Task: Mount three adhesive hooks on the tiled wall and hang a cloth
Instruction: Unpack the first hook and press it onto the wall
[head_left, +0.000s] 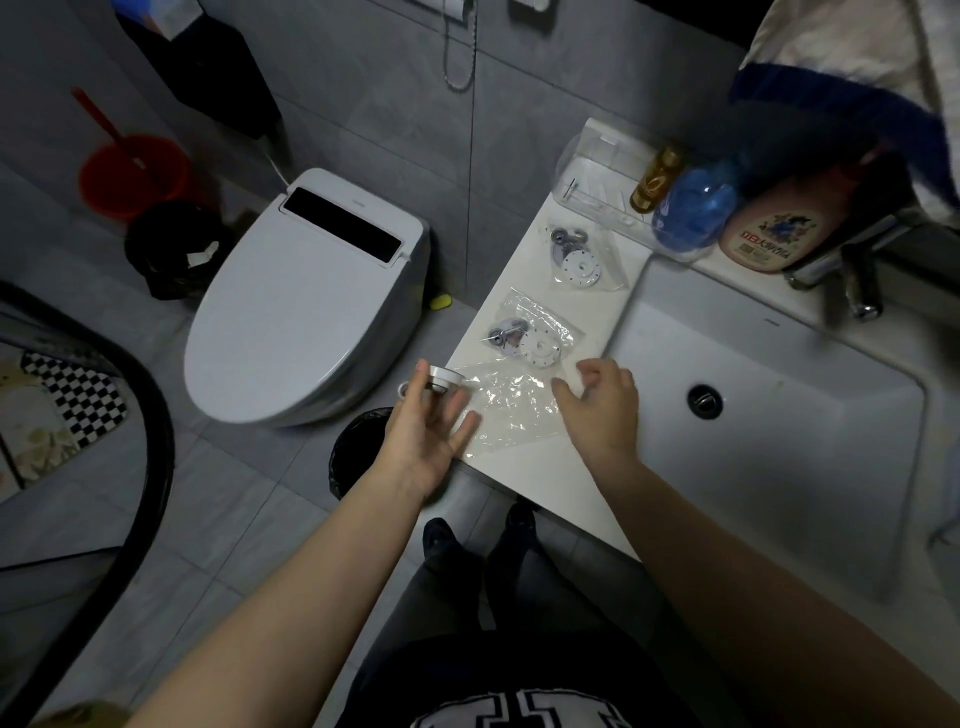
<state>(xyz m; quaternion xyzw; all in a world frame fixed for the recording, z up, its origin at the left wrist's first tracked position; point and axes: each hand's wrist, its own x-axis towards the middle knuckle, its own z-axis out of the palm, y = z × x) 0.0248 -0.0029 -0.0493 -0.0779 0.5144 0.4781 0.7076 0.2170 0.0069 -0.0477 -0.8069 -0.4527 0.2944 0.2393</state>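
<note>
While the left hand (426, 431) pinches a small, light, rigid hook (440, 378) by its rim beside the desk (524, 467), the right hand (597, 405) hovers released over the slippery empty bag (511, 405).

We saw red Chinese characters, upside down, on the pink bottle (774, 228); we could not read them. White block lettering on the shirt (519, 709) was cut off.

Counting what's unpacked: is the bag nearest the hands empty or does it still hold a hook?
Empty: the bag lies flat and clear on the counter, while the left hand holds a hook.
</note>
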